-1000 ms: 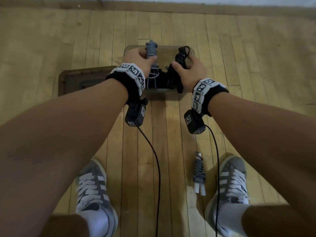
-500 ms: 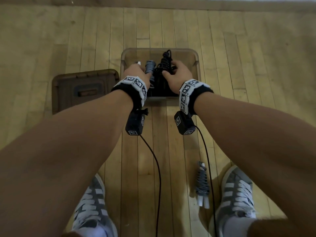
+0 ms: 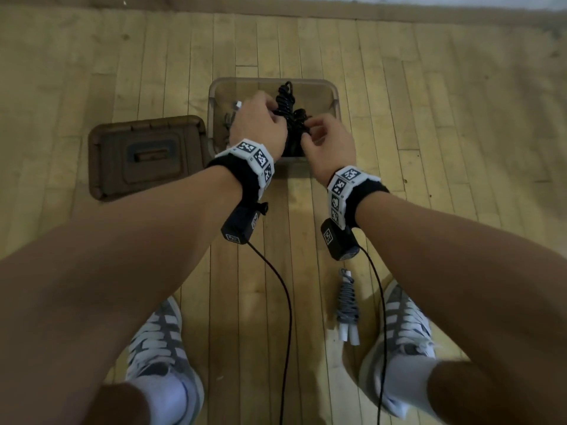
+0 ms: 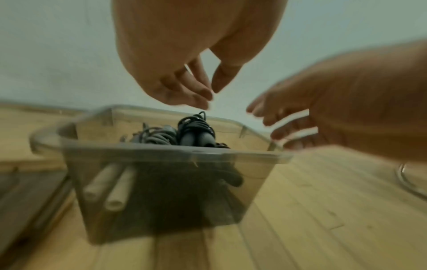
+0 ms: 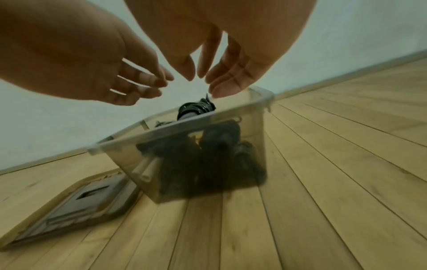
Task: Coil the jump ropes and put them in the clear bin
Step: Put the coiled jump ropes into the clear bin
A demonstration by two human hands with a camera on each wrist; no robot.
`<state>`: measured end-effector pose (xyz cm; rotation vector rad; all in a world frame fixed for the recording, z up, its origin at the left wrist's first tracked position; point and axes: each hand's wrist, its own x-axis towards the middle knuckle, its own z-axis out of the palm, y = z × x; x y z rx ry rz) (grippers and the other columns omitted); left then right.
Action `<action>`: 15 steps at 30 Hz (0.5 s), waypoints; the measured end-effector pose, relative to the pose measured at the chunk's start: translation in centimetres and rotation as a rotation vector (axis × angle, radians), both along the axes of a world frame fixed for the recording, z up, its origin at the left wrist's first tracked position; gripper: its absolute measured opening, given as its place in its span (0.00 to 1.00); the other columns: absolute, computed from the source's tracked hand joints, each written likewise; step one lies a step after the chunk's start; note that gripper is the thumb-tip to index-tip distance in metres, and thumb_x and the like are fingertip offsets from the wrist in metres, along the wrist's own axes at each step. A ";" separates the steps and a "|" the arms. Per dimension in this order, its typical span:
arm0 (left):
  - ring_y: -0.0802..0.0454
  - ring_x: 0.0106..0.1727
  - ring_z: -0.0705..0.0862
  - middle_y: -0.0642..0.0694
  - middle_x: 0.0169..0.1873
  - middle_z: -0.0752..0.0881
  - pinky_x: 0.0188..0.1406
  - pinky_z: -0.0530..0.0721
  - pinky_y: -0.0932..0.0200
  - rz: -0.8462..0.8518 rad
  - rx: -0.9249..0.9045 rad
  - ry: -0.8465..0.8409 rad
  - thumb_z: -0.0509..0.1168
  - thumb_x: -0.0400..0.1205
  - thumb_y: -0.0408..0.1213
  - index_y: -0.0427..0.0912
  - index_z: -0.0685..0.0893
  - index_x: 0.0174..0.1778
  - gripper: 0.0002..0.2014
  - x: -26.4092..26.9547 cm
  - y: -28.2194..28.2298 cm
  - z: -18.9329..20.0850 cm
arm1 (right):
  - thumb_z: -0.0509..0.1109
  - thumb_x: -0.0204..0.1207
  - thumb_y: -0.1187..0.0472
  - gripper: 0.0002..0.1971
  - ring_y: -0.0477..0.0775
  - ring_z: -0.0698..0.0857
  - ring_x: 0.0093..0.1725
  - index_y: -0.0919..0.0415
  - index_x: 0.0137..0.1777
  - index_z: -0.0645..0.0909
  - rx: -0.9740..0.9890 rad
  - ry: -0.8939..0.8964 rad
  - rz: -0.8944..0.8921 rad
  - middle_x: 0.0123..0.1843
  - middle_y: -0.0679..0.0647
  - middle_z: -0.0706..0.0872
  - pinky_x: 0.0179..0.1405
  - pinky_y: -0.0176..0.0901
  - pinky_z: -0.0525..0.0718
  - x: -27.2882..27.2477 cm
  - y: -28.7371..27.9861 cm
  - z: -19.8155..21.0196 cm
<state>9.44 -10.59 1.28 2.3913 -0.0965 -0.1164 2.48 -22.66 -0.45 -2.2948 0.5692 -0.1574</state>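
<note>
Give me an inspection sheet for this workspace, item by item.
Surface: wooden plank floor.
Job's things: clear bin holds a black coiled rope and a grey coiled rope; another grey coiled rope lies on the floor by the right shoe.
Clutter: brown lid left of the bin.
Hands: left hand and right hand above the bin, holding nothing.
Cables: black wrist-camera leads hang down.
Surroundings: pale wall.
</note>
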 end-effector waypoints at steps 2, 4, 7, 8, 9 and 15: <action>0.54 0.46 0.84 0.58 0.41 0.82 0.46 0.84 0.59 -0.050 -0.116 0.097 0.65 0.85 0.36 0.47 0.84 0.59 0.08 -1.9 -0.8 0.1 | 0.70 0.82 0.56 0.11 0.49 0.83 0.48 0.54 0.63 0.82 0.033 0.066 -0.028 0.52 0.51 0.85 0.50 0.48 0.85 -2.9 -0.1 -0.4; 0.56 0.44 0.84 0.57 0.41 0.83 0.43 0.85 0.61 -0.082 -0.126 0.169 0.66 0.85 0.37 0.49 0.84 0.57 0.06 -4.0 -1.2 -0.4 | 0.70 0.83 0.54 0.14 0.51 0.83 0.48 0.55 0.66 0.81 0.054 0.248 -0.040 0.56 0.52 0.86 0.45 0.45 0.81 -5.9 -0.1 -1.3; 0.47 0.50 0.89 0.49 0.50 0.89 0.54 0.89 0.52 -0.153 -0.077 0.326 0.65 0.85 0.39 0.49 0.85 0.55 0.06 -7.6 -1.7 -2.7 | 0.71 0.82 0.50 0.21 0.60 0.86 0.53 0.55 0.71 0.78 0.065 0.574 -0.054 0.62 0.58 0.85 0.45 0.46 0.81 -10.8 -0.3 -3.4; 0.44 0.52 0.90 0.46 0.52 0.90 0.56 0.89 0.49 -0.180 -0.041 0.385 0.64 0.86 0.40 0.48 0.86 0.56 0.07 -9.0 -1.8 -3.7 | 0.72 0.81 0.49 0.22 0.62 0.86 0.54 0.57 0.71 0.77 0.049 0.665 -0.049 0.63 0.59 0.84 0.48 0.48 0.84 -12.4 -0.5 -4.0; 0.41 0.53 0.90 0.43 0.53 0.91 0.57 0.90 0.46 -0.209 -0.003 0.448 0.63 0.87 0.41 0.47 0.87 0.57 0.09 -10.3 -1.9 -4.7 | 0.71 0.81 0.49 0.22 0.63 0.87 0.55 0.58 0.71 0.76 0.030 0.747 -0.035 0.62 0.60 0.84 0.50 0.51 0.87 -14.0 -0.8 -4.9; 0.42 0.52 0.90 0.41 0.53 0.90 0.57 0.89 0.45 -0.384 0.084 0.599 0.62 0.89 0.38 0.38 0.88 0.56 0.11 -15.6 -2.6 -7.6 | 0.71 0.83 0.57 0.22 0.66 0.81 0.72 0.65 0.74 0.77 -0.050 0.981 0.111 0.73 0.65 0.81 0.64 0.53 0.79 -19.7 -2.6 -8.2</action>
